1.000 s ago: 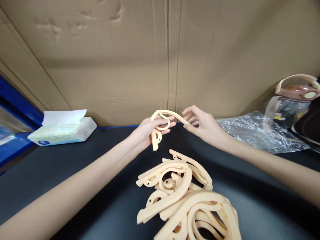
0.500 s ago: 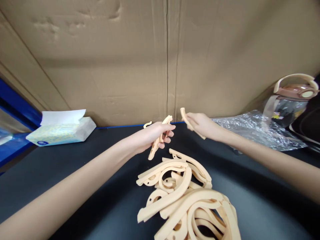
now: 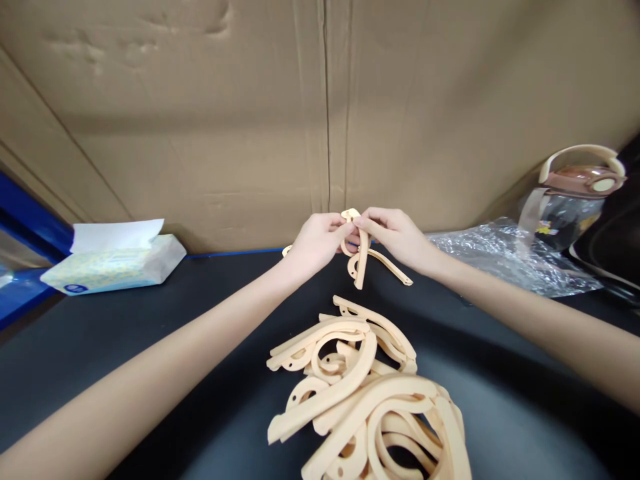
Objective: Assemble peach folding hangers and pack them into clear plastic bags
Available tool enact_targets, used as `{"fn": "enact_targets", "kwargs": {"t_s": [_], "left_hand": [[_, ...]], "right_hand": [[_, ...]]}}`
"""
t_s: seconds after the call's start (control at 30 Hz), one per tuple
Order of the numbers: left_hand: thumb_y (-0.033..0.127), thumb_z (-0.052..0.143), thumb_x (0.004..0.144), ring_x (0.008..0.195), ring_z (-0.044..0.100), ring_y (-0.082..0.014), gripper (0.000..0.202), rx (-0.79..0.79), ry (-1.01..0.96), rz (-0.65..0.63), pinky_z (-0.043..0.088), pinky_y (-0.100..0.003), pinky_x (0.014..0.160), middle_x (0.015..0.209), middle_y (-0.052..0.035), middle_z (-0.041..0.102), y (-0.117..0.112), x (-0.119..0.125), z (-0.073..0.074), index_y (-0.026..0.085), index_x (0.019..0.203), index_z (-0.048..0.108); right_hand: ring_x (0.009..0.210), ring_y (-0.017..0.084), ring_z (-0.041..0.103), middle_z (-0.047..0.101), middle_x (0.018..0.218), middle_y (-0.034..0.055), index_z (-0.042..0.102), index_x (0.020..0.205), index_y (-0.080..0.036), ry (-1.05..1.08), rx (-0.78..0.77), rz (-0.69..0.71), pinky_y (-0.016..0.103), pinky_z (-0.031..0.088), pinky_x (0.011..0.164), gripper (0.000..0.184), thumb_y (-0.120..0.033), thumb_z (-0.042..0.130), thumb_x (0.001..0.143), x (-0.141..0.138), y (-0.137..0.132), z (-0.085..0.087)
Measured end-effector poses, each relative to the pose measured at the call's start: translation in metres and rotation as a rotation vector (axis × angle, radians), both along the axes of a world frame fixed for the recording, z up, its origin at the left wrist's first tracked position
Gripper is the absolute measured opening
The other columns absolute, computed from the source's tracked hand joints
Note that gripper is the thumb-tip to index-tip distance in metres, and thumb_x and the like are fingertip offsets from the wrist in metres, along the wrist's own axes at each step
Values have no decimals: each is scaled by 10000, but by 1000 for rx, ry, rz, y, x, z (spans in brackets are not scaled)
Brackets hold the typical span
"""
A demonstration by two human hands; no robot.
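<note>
Both my hands meet above the far middle of the black table (image 3: 150, 333), pinching a thin, curved, cream-coloured foam piece (image 3: 361, 263). My left hand (image 3: 317, 241) grips its top from the left with closed fingers. My right hand (image 3: 397, 237) pinches the same top from the right, and a long strip of the piece (image 3: 393, 267) trails out below that hand. The piece hangs down between the two hands. A heap of several similar curved foam pieces (image 3: 370, 393) lies on the table nearer to me.
A cardboard wall (image 3: 320, 113) backs the table. A tissue pack (image 3: 113, 263) lies at the far left beside a blue frame (image 3: 30, 220). Crumpled clear plastic (image 3: 510, 257) and a brown-lidded jug (image 3: 575, 193) are at the far right.
One second ago both hands held one piece; half a second ago they were apart, each with a part. Now they are together again at the centre, and the view has shifted slightly.
</note>
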State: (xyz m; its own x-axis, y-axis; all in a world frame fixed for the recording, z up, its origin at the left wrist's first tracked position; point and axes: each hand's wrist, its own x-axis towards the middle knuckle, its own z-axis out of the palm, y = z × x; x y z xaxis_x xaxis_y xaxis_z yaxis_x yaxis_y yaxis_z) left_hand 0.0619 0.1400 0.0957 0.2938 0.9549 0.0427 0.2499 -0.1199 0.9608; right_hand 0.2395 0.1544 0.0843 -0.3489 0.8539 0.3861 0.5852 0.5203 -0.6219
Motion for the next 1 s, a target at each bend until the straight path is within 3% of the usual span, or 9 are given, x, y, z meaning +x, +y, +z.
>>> {"fn": "enact_targets", "kwargs": {"t_s": [0.2,0.4,0.53,0.63,0.7,0.8,0.9,1.0], "left_hand": [[377,687,1028,1102,698,-259,353,186,80,87,616,-472,930,1308,-106,673,7,-20,1,172,1312,644],[379,678,1034,1057,708,-244,345,317,68,140,625,-450,899,1274,-100,684,7,-12,-8,170,1306,642],[377,681,1032,1077,704,-250,341,348,119,125,618,-463,918,1280,-101,682,6,-13,-1,170,1300,646],[384,682,1031,1084,702,-253,332,288,186,89,616,-465,923,1277,-100,685,3,-21,10,167,1280,657],[386,683,1030,1079,704,-253,334,224,219,52,618,-462,918,1275,-99,686,1,-24,16,166,1281,657],[382,684,1029,1089,702,-255,342,125,225,10,617,-466,924,1291,-102,681,-2,-24,18,170,1295,652],[386,681,1031,1109,696,-261,360,18,178,-8,614,-475,935,1318,-108,669,-3,-18,16,175,1319,641],[385,685,1028,1121,693,-266,373,-84,115,-18,613,-481,940,1332,-111,662,-4,-10,12,176,1333,634]], "right_hand": [[753,171,638,700,797,45,633,769,-200,221,-5,77,322,518,749,419,-573,604,956,9,7,7],[780,183,696,728,849,62,656,873,-194,293,-110,170,317,578,719,460,-654,654,888,-4,2,6],[738,173,677,729,865,53,704,960,-183,267,-96,179,319,568,684,489,-664,681,873,1,4,12],[549,119,514,633,715,-11,777,1066,-193,174,-43,151,282,429,533,429,-579,636,943,14,7,17],[518,115,467,603,690,-23,806,1098,-212,77,-1,150,290,375,522,379,-522,636,960,22,8,21],[718,173,610,694,860,32,823,1038,-220,-71,103,166,323,448,675,318,-481,666,947,25,6,29],[943,244,641,729,1000,95,796,1053,-191,-197,211,132,361,435,835,279,-368,588,995,20,1,33],[969,280,631,727,1011,148,755,1037,-144,-292,243,73,372,393,822,247,-164,519,971,12,-4,29]]}}
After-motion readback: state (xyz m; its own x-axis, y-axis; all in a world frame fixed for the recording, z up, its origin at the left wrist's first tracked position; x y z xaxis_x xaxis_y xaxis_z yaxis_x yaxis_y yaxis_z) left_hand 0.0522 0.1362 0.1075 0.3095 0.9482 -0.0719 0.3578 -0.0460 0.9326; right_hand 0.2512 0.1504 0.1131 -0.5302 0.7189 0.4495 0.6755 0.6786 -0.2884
